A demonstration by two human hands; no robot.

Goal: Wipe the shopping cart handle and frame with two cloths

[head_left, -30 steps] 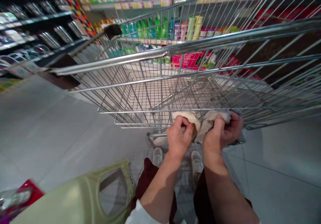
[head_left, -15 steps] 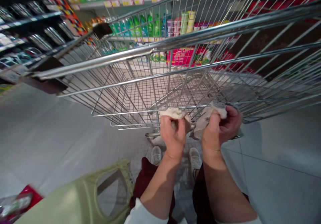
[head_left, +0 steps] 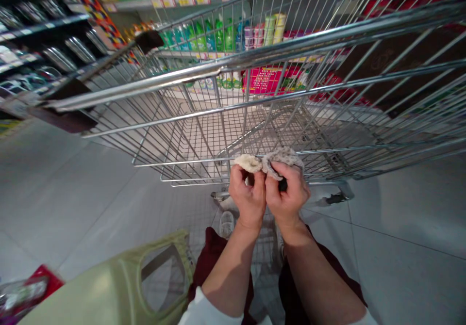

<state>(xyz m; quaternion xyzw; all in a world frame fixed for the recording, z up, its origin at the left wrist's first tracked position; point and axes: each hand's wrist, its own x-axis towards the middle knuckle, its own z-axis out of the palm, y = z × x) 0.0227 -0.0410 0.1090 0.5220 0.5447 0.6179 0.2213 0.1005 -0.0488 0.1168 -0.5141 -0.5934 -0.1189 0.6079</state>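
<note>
Side-on before me stands a metal shopping cart [head_left: 225,64], its wire basket holding nothing that I can make out. At its lower side wire, my left hand [head_left: 246,196] is closed on a dirty cleaning cloth [head_left: 248,162], whose cream-coloured end shows above the fingers. Right beside it, my right hand [head_left: 289,194] pinches a greyer, soiled part of cloth. The hands almost touch. Whether this is one cloth or two I cannot tell, and the wire under the fingers is hidden.
An olive plastic piece with a large opening [head_left: 109,281] stands at lower left, near a red package [head_left: 47,281]. Shelves of bottles [head_left: 218,36] rise behind the cart, and shiny metal containers [head_left: 78,48] stand at far left. A cart wheel [head_left: 337,198] rests on the tiled floor.
My right hand has moved left along the lower wire, up against my left hand, its cloth bunching with it. My left hand has hardly moved; the cart stays in place.
</note>
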